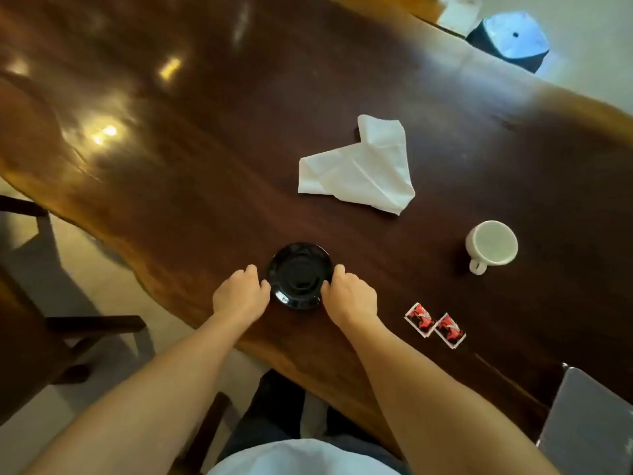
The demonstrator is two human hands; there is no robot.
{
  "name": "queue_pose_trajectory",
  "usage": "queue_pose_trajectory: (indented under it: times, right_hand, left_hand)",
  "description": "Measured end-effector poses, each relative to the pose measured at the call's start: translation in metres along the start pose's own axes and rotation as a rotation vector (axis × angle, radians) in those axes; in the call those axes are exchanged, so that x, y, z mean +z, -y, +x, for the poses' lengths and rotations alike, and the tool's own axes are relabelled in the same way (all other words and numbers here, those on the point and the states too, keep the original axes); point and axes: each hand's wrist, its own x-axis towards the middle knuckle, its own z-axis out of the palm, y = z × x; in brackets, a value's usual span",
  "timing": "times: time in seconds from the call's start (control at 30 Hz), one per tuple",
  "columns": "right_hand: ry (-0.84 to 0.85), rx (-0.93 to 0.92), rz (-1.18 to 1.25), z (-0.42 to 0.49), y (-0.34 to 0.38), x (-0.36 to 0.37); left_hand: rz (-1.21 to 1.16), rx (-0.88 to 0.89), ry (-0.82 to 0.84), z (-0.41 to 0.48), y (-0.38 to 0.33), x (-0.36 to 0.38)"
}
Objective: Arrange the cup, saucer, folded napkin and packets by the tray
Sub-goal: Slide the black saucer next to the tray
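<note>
A black saucer (299, 273) rests on the dark wooden table (205, 149) near its front edge. My left hand (239, 294) grips the saucer's left rim and my right hand (351, 296) grips its right rim. A white napkin (359, 168), loosely folded, lies beyond the saucer. To the right stands an empty white cup (492, 244) with its handle toward me. Two red packets (435, 324) lie side by side near the front edge, right of my right hand. A grey tray (592, 426) shows at the lower right corner.
A dark stool (510, 41) with a pale top stands past the table's far right edge. Wooden chairs (51, 337) stand at the left, off the table's front edge. Light reflections mark the table's left part.
</note>
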Motion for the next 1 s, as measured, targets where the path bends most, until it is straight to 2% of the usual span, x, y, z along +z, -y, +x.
queue_pose_trajectory:
  times: [0.13,0.37,0.57,0.77,1.0]
  right_hand:
    - [0.017,0.186,0.051,0.021,0.001,0.01]
    - [0.162,0.296,0.142,0.04,-0.001,0.029]
    - [0.332,0.407,0.356,0.048,-0.003,0.035]
    - [0.322,0.418,0.409,0.039,-0.013,0.029]
    - [0.241,0.467,0.463,0.003,-0.043,0.011]
  left_hand:
    - [-0.001,0.044,0.01,0.028,-0.001,0.002]
    - [-0.038,0.077,0.158,0.061,-0.005,0.015]
    - [-0.119,0.018,0.256,0.067,-0.007,0.025]
    - [-0.115,0.018,0.276,0.059,-0.015,0.023]
    - [-0.031,0.131,0.271,0.031,-0.048,0.011]
